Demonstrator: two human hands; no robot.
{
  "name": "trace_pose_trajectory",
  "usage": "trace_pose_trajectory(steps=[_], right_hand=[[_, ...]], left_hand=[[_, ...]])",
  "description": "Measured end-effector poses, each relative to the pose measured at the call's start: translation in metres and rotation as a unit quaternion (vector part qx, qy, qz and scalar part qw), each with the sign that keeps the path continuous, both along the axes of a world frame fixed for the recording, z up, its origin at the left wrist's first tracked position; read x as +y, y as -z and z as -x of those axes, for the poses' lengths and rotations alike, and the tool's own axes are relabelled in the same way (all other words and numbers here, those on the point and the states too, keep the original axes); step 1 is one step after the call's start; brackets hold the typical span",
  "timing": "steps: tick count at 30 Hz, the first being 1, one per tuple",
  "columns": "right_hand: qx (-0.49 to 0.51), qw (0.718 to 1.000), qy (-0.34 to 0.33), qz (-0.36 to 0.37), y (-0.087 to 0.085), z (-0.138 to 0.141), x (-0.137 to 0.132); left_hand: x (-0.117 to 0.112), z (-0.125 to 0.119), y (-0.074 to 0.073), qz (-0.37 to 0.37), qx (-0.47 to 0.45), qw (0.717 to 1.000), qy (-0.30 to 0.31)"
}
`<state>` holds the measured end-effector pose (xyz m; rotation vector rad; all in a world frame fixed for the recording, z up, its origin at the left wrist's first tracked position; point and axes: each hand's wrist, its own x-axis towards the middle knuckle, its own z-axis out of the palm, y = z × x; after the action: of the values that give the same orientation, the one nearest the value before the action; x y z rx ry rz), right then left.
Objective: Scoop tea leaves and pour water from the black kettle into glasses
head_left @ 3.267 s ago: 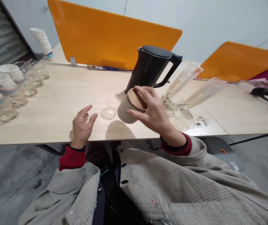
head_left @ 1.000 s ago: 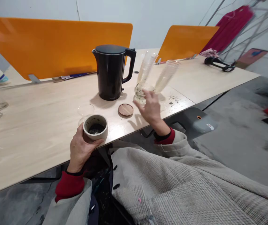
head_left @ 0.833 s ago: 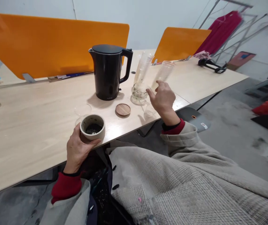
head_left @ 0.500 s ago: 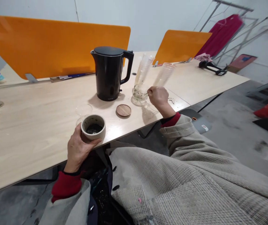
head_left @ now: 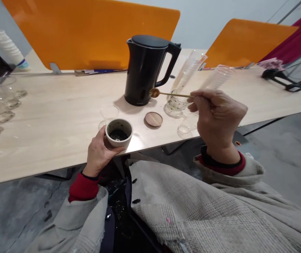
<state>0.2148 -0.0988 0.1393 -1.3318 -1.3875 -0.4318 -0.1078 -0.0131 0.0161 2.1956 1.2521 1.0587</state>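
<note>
My left hand (head_left: 99,151) is wrapped round a pale ceramic cup (head_left: 122,142) at the table's front edge, with dark wet leaves (head_left: 118,135) inside. Raised over the table, my right hand (head_left: 217,114) pinches the thin handle of a gold-coloured spoon (head_left: 155,93). The spoon's bowl points left, in front of the kettle in this view. Below its handle stands a ribbed glass cup (head_left: 176,105) with bits of leaf stuck inside. Between the two cups lies a round wooden coaster (head_left: 154,119). Clear glass pieces (head_left: 109,112) sit just behind the ceramic cup.
A black electric kettle (head_left: 145,70) stands at mid-table. Behind it rise tilted stacks of clear plastic cups (head_left: 189,70) and orange dividers (head_left: 100,35). At the left are several glass cups (head_left: 1,114) and a paper-cup stack (head_left: 6,47). A black strap-like device (head_left: 282,80) lies far right.
My right hand has lifted the spoon from the ribbed glass cup and come up nearer to me. My left hand keeps its hold on the ceramic cup. The view has shifted.
</note>
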Motion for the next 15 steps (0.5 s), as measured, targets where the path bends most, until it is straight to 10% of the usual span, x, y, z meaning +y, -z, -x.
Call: trace_pose_trajectory(steps=[7,15], right_hand=[[-0.153,0.963,-0.217,0.04,-0.004,0.056,0.001],[-0.273,0.93,-0.216,0.122,0.017,0.066,0.007]], left_hand=[[-0.003,-0.001,0.002,-0.056,0.011,0.998,0.01],[-0.007,0.001,0.003,-0.091,0.017,0.996,0.018]])
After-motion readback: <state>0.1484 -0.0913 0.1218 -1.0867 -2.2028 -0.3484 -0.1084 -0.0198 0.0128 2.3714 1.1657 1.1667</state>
